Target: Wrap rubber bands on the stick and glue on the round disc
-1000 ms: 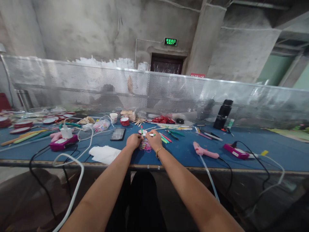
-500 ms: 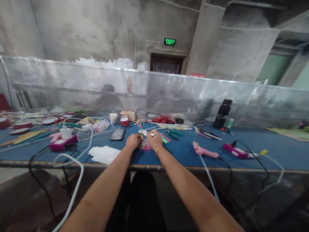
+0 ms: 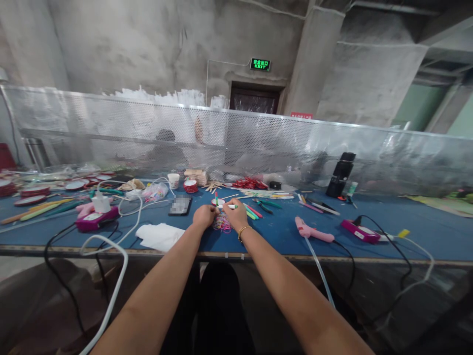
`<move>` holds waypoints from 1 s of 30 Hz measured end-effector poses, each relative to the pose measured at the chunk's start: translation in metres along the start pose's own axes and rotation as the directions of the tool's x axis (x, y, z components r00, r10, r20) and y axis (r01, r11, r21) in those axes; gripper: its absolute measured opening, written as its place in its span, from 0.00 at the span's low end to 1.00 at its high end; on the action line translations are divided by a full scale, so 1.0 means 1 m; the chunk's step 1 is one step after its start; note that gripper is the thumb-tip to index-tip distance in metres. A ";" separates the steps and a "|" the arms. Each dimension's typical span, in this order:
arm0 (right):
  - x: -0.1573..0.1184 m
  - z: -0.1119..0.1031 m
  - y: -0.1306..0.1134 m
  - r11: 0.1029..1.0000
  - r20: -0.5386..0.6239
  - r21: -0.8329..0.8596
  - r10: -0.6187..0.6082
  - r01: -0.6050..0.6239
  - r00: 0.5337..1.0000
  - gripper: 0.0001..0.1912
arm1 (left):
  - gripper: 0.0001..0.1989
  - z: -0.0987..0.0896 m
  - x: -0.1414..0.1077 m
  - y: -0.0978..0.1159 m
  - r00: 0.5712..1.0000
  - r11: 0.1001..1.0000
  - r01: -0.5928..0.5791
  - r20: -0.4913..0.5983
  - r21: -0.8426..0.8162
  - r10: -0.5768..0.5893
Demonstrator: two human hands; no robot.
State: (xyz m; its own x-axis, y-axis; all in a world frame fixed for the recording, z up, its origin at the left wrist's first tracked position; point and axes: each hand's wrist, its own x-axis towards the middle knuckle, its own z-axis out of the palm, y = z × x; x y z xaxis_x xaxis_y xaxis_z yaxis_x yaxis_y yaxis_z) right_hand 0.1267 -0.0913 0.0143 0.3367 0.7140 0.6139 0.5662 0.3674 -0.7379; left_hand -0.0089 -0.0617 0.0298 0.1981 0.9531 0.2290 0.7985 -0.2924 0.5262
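My left hand (image 3: 205,217) is closed on a thin upright stick (image 3: 216,197) with red and green bands near its top. My right hand (image 3: 237,216) pinches a white marker (image 3: 231,206) with a green end. Its tip points left and appears to meet the stick; the exact contact is too small to tell. Below and between both hands lies a heap of coloured rubber bands (image 3: 222,225). A round white disc (image 3: 220,201) with a red rim sits just behind the stick. Several coloured markers (image 3: 252,211) rest beside my right hand.
On the blue table (image 3: 273,241) lie a phone (image 3: 180,206), white cloth (image 3: 159,237), green-handled pliers (image 3: 266,203) and a pink glue gun (image 3: 314,231) with its cord. Purple boxes (image 3: 360,230) stand at both sides. A black bottle (image 3: 340,175) stands before the perforated metal screen (image 3: 288,143).
My right hand has shifted slightly left, bringing the marker closer to the stick. My left hand stays nearly still around the stick.
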 end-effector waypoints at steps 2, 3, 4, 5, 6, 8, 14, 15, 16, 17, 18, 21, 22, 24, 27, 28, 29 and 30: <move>0.000 -0.001 -0.001 1.000 0.001 -0.008 0.001 -0.001 1.000 0.09 | 0.12 0.000 0.000 0.000 1.000 1.000 -0.003 0.002 -0.003 0.003; -0.001 -0.001 -0.001 1.000 0.001 -0.010 0.002 -0.002 1.000 0.08 | 0.13 0.000 0.000 0.000 1.000 1.000 -0.004 0.003 -0.002 0.005; -0.001 -0.001 -0.001 1.000 0.002 -0.010 0.003 -0.003 1.000 0.08 | 0.13 0.000 0.001 -0.001 1.000 1.000 -0.007 0.004 0.000 0.007; -0.001 -0.001 -0.002 1.000 0.003 -0.008 0.005 -0.005 1.000 0.08 | 0.13 0.000 0.001 -0.001 1.000 1.000 -0.011 0.004 0.004 0.011; -0.001 -0.002 -0.002 1.000 0.004 -0.007 0.006 -0.006 1.000 0.08 | 0.14 0.000 0.001 -0.001 1.000 1.000 -0.015 0.003 0.006 0.015; -0.001 -0.002 -0.003 1.000 0.004 -0.006 0.007 -0.007 1.000 0.08 | 0.13 0.000 0.001 -0.001 1.000 1.000 -0.024 0.000 0.010 0.024; -0.001 -0.002 -0.004 0.999 -0.020 -0.026 0.028 -0.028 0.999 0.08 | 0.13 0.001 0.002 -0.002 1.000 1.000 -0.015 -0.003 0.006 0.015; -0.001 -0.002 -0.004 0.999 -0.028 -0.029 0.035 -0.036 0.999 0.08 | 0.13 0.002 0.002 -0.002 1.000 1.000 -0.009 -0.001 0.001 0.009; -0.001 -0.002 -0.004 0.999 -0.037 -0.032 0.041 -0.043 0.998 0.08 | 0.13 0.002 0.002 -0.002 1.000 1.000 -0.005 0.001 -0.002 0.005; 0.000 -0.002 -0.004 0.998 -0.047 -0.032 0.045 -0.047 0.998 0.08 | 0.13 0.002 0.002 -0.002 1.000 1.000 -0.006 0.001 -0.003 0.006; 0.000 -0.002 -0.004 0.998 -0.054 -0.030 0.047 -0.049 0.997 0.08 | 0.13 0.002 0.003 -0.002 1.000 1.000 -0.008 0.000 -0.002 0.008; -0.001 -0.002 -0.004 0.999 -0.058 -0.014 0.052 -0.053 0.997 0.08 | 0.13 0.002 0.003 -0.002 1.000 1.000 -0.011 -0.002 0.002 0.011; -0.001 -0.002 -0.004 0.998 -0.053 -0.005 0.055 -0.056 0.997 0.08 | 0.13 0.002 0.003 -0.002 1.000 1.000 -0.011 -0.001 0.002 0.011; -0.001 -0.002 -0.004 0.999 -0.045 0.011 0.052 -0.052 0.998 0.08 | 0.13 0.002 0.003 -0.002 1.000 1.000 -0.010 0.002 0.002 0.010; -0.001 -0.001 -0.004 0.999 -0.038 0.023 0.026 -0.026 0.999 0.08 | 0.13 0.001 0.002 -0.001 1.000 1.000 -0.009 0.003 0.002 0.009; -0.001 -0.001 -0.004 1.000 -0.035 0.025 0.018 -0.017 0.999 0.08 | 0.13 0.001 0.002 -0.001 1.000 1.000 -0.008 0.003 0.004 0.008; -0.001 -0.001 -0.003 1.000 -0.032 0.027 0.012 -0.011 0.999 0.08 | 0.13 0.001 0.001 -0.001 1.000 1.000 -0.009 0.002 0.008 0.009; -0.001 -0.001 -0.003 1.000 -0.027 0.029 0.007 -0.007 1.000 0.08 | 0.13 0.000 0.001 -0.001 1.000 1.000 -0.010 0.002 0.012 0.010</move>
State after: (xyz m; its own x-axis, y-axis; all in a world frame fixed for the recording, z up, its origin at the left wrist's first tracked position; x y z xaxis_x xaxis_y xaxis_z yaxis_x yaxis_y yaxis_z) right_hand 0.1252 -0.0936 0.0161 0.3611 0.7002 0.6159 0.5419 0.3799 -0.7497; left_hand -0.0090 -0.0605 0.0296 0.2073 0.9501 0.2332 0.8032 -0.3014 0.5139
